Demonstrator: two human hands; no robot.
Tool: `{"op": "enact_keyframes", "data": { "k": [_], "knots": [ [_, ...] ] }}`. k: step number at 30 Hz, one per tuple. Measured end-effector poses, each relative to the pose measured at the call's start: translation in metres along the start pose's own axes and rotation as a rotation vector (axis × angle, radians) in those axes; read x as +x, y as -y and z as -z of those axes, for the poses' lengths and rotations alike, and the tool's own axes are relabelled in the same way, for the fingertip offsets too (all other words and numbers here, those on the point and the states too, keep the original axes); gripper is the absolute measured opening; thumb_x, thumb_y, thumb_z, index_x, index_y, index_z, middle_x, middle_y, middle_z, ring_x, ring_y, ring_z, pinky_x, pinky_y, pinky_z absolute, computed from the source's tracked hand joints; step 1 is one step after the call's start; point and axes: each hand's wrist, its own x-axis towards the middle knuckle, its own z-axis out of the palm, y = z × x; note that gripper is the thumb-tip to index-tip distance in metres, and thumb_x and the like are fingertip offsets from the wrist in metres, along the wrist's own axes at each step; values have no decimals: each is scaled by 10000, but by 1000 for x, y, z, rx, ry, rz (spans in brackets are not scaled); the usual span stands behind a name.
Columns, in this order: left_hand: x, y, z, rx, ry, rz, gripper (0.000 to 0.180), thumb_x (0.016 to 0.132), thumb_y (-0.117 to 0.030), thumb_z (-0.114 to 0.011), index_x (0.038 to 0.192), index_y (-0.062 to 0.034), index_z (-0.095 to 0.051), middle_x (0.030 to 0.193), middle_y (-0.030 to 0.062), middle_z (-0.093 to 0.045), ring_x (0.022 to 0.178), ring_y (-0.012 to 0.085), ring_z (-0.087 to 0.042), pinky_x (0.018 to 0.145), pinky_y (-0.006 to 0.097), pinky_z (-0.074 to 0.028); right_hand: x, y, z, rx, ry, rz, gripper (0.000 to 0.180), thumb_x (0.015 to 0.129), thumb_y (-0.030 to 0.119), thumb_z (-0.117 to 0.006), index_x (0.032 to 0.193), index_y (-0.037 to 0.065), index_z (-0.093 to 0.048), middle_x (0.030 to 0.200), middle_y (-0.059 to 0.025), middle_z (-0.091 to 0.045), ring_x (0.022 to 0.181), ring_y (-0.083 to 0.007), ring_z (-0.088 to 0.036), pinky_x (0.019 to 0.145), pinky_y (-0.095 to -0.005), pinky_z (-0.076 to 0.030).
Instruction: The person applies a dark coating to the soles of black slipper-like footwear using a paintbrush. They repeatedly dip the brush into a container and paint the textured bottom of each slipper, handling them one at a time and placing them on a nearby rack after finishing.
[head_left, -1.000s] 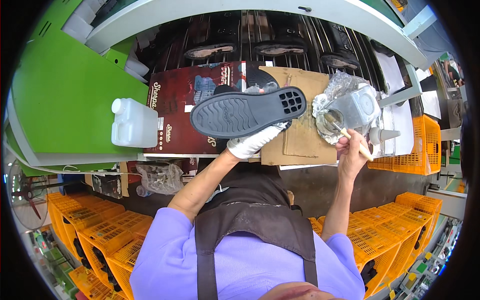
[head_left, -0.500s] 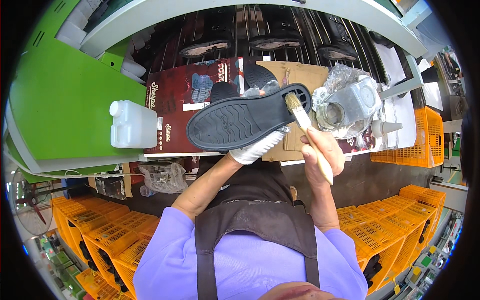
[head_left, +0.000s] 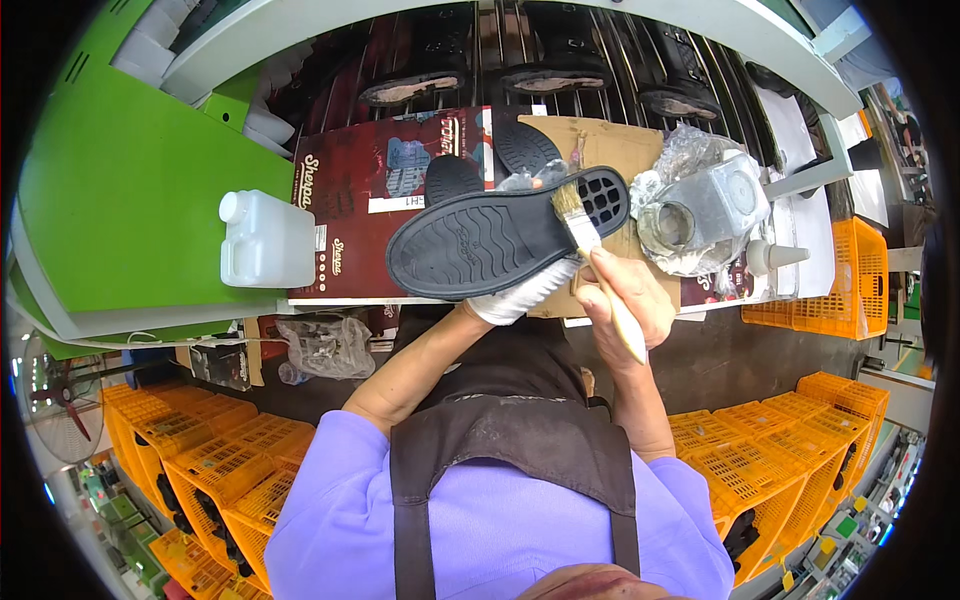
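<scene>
From the head view, our left hand [head_left: 525, 292], gloved in white, is clamped under the black sole [head_left: 500, 240], holding it tread-up above the tabletop [head_left: 620, 150]. Our right hand [head_left: 628, 300] is closed around the brush [head_left: 590, 245], its bristles touching the sole near the heel grid. We judge light, even strokes best, with the sole kept level and steady.

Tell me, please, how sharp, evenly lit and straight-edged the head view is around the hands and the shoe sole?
Head view: the black shoe sole, the brush and both hands are sharp, without motion blur; light is even, with glare only on the crinkled plastic round the grey can; fisheye bends the green panel and the orange crates toward a black rim.
</scene>
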Motion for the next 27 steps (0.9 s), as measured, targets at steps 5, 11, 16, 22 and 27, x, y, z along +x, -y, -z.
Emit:
{"op": "enact_keyframes", "data": {
  "k": [5, 11, 16, 22, 27],
  "knots": [
    [-7, 23, -2, 39, 16, -29, 415, 963, -264, -477, 1325, -66, -429, 1324, 68, -466, 1204, 176, -443, 1041, 341, -331, -1, 4, -7, 18, 14, -3, 387, 735, 244, -763, 972, -43, -657, 721, -131, -650, 617, -218, -632, 566, -278, -498],
    [-7, 34, -8, -322, 61, 117, 402, 963, -279, -478, 1303, -70, -436, 1295, 62, -476, 1184, 158, -446, 1023, 328, -353, -4, 10, -13, 38, 42, -28, 399, 779, 271, -735, 957, -76, -649, 743, -159, -663, 631, -227, -644, 589, -281, -511],
    [-14, 46, -5, -617, 186, 110, 421, 943, -282, -519, 1290, -70, -407, 1258, 55, -472, 1163, 136, -436, 1017, 327, -357, -5, 14, -19, 59, 44, -11, 410, 792, 299, -722, 953, -71, -650, 749, -162, -665, 634, -227, -646, 596, -282, -516],
    [14, 19, -13, -1090, -177, 308, 411, 892, -306, -588, 1212, -83, -458, 1167, 45, -512, 1081, 136, -475, 951, 341, -395, -8, 19, -25, 97, 72, -26, 409, 789, 296, -723, 959, -69, -649, 758, -161, -668, 645, -227, -648, 607, -286, -517],
    [21, 7, -17, -1117, -313, 321, 381, 880, -300, -596, 1171, -85, -475, 1129, 46, -522, 1047, 144, -486, 920, 343, -402, -10, 22, -28, 121, 83, -29, 403, 788, 285, -724, 965, -68, -649, 777, -167, -671, 658, -224, -650, 610, -283, -514]
  ]
}}
